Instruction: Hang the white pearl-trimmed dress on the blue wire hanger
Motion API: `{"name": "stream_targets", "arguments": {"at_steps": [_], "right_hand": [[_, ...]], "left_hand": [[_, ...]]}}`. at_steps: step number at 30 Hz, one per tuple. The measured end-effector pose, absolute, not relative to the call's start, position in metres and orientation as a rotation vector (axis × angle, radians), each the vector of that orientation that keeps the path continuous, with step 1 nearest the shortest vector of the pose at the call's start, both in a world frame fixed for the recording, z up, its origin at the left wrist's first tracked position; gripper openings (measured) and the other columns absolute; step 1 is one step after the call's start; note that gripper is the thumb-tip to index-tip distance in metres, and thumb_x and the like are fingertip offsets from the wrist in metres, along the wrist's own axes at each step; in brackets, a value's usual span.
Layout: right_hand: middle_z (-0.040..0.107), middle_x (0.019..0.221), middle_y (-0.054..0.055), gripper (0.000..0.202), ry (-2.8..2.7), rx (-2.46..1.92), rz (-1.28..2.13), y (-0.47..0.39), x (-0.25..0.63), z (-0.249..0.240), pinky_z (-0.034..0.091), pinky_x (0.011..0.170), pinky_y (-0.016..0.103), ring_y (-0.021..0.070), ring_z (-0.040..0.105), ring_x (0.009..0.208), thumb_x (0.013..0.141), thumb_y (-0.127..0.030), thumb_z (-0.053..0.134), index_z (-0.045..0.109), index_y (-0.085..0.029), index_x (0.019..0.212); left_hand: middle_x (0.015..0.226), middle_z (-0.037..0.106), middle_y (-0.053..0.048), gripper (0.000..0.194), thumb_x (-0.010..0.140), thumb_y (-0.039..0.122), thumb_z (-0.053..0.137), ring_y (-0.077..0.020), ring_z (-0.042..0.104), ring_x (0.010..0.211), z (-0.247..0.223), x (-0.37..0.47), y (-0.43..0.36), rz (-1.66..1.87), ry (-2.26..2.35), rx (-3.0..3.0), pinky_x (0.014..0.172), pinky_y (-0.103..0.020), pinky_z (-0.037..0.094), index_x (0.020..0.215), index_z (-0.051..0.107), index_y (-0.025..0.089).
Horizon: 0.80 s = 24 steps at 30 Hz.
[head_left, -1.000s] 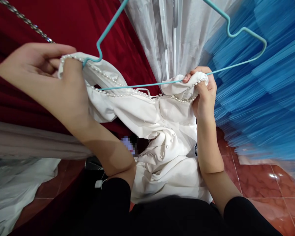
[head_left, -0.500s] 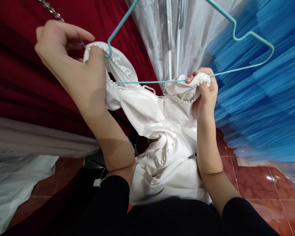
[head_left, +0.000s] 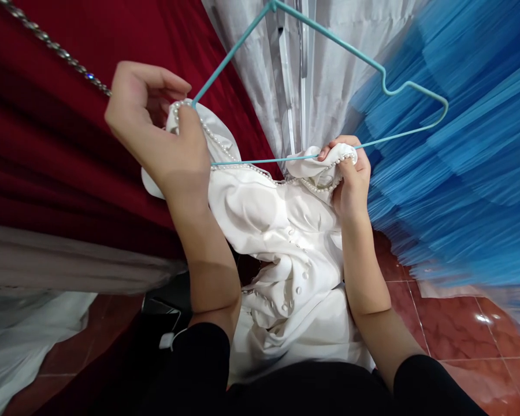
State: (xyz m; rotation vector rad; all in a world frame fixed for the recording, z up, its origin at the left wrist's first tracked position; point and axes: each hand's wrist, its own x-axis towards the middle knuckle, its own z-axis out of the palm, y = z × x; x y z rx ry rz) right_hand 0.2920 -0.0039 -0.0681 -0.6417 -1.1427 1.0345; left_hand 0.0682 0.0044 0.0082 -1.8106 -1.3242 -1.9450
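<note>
A white dress (head_left: 268, 214) with pearl trim and a row of round buttons hangs down in front of me, its lower part bunched against my body. My left hand (head_left: 156, 121) pinches one pearl-edged sleeve, right beside the end of a light blue clothes hanger (head_left: 329, 39). The other sleeve is gripped by my right hand (head_left: 353, 173), with the hanger's lower bar running past its fingers. That hanger's right end, notched, sticks out bare beyond my right hand. On the left, its corner is at the sleeve, partly hidden by my fingers and thumb.
Dark red drapery (head_left: 91, 144) fills the left, with a jewelled chain (head_left: 56, 49) across it. Behind the hanger falls whitish cloth (head_left: 346, 63). A blue tulle skirt (head_left: 450, 173) is at the right, above red floor tiles (head_left: 459, 323). A black object (head_left: 160, 312) lies lower left.
My left hand has moved right and down with its sleeve. The hanger has shifted left and lower in view, its top corner now showing. My right hand still grips its sleeve, slightly lower.
</note>
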Motion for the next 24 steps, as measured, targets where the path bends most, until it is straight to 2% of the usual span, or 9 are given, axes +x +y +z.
{"name": "stream_targets", "arguments": {"at_steps": [5,8,10,12,14,16,18,21,24], "right_hand": [[0.061,0.085,0.001,0.037,-1.107,-0.622,1.017,0.000,0.290,-0.071,0.057,0.077,0.035,0.0151,0.059,0.077,0.082,-0.061,0.058,0.051,-0.028,0.096],[0.061,0.085,0.002,0.043,-1.105,-0.667,0.992,-0.001,0.290,-0.070,0.057,0.077,0.037,0.0164,0.060,0.077,0.079,-0.068,0.057,0.050,-0.029,0.096],[0.061,0.085,0.002,0.046,-1.122,-0.705,0.982,-0.002,0.289,-0.070,0.057,0.079,0.039,0.0175,0.060,0.079,0.078,-0.072,0.056,0.049,-0.030,0.096],[0.061,0.086,0.003,0.048,-1.138,-0.724,0.980,-0.002,0.288,-0.070,0.057,0.080,0.040,0.0182,0.061,0.080,0.077,-0.073,0.054,0.048,-0.030,0.096],[0.061,0.086,0.003,0.047,-1.140,-0.708,0.981,0.000,0.288,-0.071,0.058,0.078,0.040,0.0180,0.061,0.080,0.078,-0.072,0.055,0.048,-0.030,0.097],[0.061,0.086,0.002,0.044,-1.137,-0.678,0.977,0.002,0.288,-0.073,0.058,0.078,0.039,0.0174,0.061,0.079,0.080,-0.069,0.055,0.049,-0.030,0.098],[0.062,0.087,0.002,0.040,-1.142,-0.686,0.959,0.004,0.289,-0.075,0.058,0.079,0.039,0.0175,0.062,0.081,0.082,-0.066,0.055,0.049,-0.030,0.098],[0.063,0.090,0.003,0.042,-1.153,-0.760,0.913,0.004,0.290,-0.077,0.058,0.082,0.040,0.0198,0.064,0.090,0.081,-0.068,0.054,0.049,-0.030,0.099],[0.063,0.092,0.004,0.045,-1.143,-0.786,0.910,0.005,0.289,-0.079,0.059,0.083,0.041,0.0211,0.065,0.095,0.080,-0.070,0.054,0.050,-0.031,0.102]], "left_hand": [[0.107,0.064,-0.005,0.041,0.078,-0.012,0.046,-0.0201,0.057,0.105,-0.003,0.061,-0.007,-1.719,-1.489,-1.985,0.100,-0.036,0.045,0.107,0.067,0.010],[0.139,0.054,-0.002,0.065,0.075,-0.006,0.063,-0.0282,0.033,0.142,-0.012,0.054,-0.012,-1.585,-1.702,-2.170,0.125,-0.048,0.018,0.133,0.056,0.022],[0.153,0.042,0.003,0.083,0.071,0.001,0.072,-0.0273,0.014,0.153,-0.019,0.061,-0.018,-1.660,-1.625,-2.216,0.129,-0.046,0.004,0.145,0.044,0.027],[0.152,0.045,0.001,0.068,0.079,0.013,0.068,-0.0261,0.022,0.152,-0.027,0.081,-0.027,-1.969,-1.271,-2.130,0.129,-0.046,0.010,0.143,0.047,0.025],[0.131,0.062,-0.003,0.040,0.087,0.016,0.054,-0.0243,0.051,0.133,-0.039,0.110,-0.036,-2.430,-0.910,-1.819,0.123,-0.049,0.031,0.126,0.061,0.022],[0.096,0.070,0.002,0.028,0.087,0.009,0.046,-0.0168,0.069,0.098,-0.056,0.138,-0.042,-2.822,-0.986,-1.539,0.097,-0.038,0.054,0.093,0.069,0.024],[0.075,0.068,0.000,0.021,0.090,0.015,0.049,-0.0163,0.069,0.070,-0.074,0.157,-0.043,-2.899,-1.279,-1.730,0.071,-0.033,0.058,0.086,0.069,0.021],[0.096,0.073,-0.007,0.019,0.089,0.033,0.063,-0.0220,0.072,0.092,-0.088,0.165,-0.035,-2.894,-1.701,-2.181,0.086,-0.037,0.058,0.102,0.067,0.020],[0.135,0.060,-0.006,0.035,0.091,0.040,0.059,-0.0235,0.057,0.130,-0.082,0.161,-0.026,-3.283,-1.345,-2.129,0.114,-0.041,0.044,0.124,0.054,0.029]]}}
